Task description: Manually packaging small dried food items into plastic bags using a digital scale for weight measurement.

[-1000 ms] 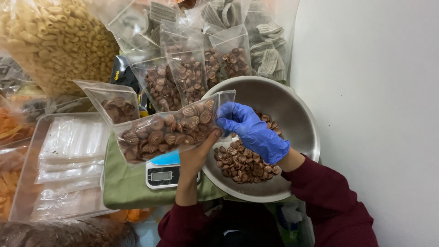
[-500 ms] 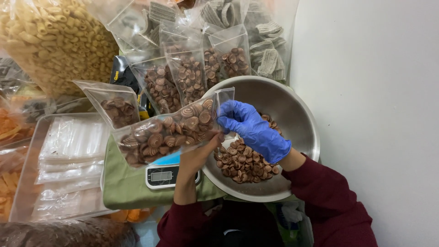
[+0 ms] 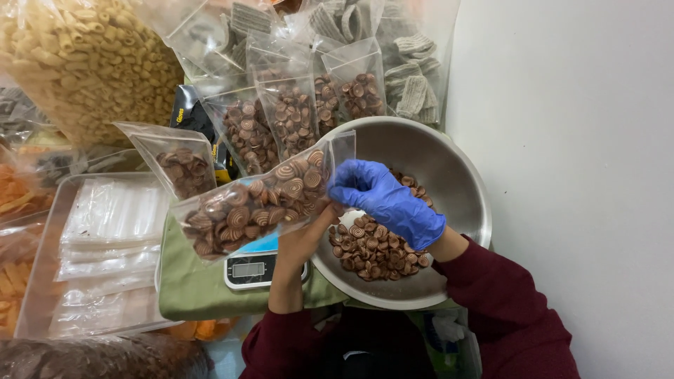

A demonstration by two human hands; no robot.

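My bare left hand (image 3: 298, 242) holds a clear plastic bag of brown spiral snacks (image 3: 249, 203) on its side above a small digital scale (image 3: 251, 267). My right hand (image 3: 382, 200), in a blue glove, pinches the open mouth of that bag at its right end. Under the gloved hand stands a steel bowl (image 3: 449, 175) with more loose spiral snacks (image 3: 372, 253) in its bottom.
Several filled bags of the same snacks (image 3: 281, 119) lean behind the scale. A big bag of yellow tube snacks (image 3: 84, 63) is at far left, grey ridged snacks (image 3: 411, 84) at the back. A tray of empty clear bags (image 3: 105, 245) lies left; a white wall is right.
The held bag has shifted slightly left and down. My gloved right hand followed its mouth a little to the left.
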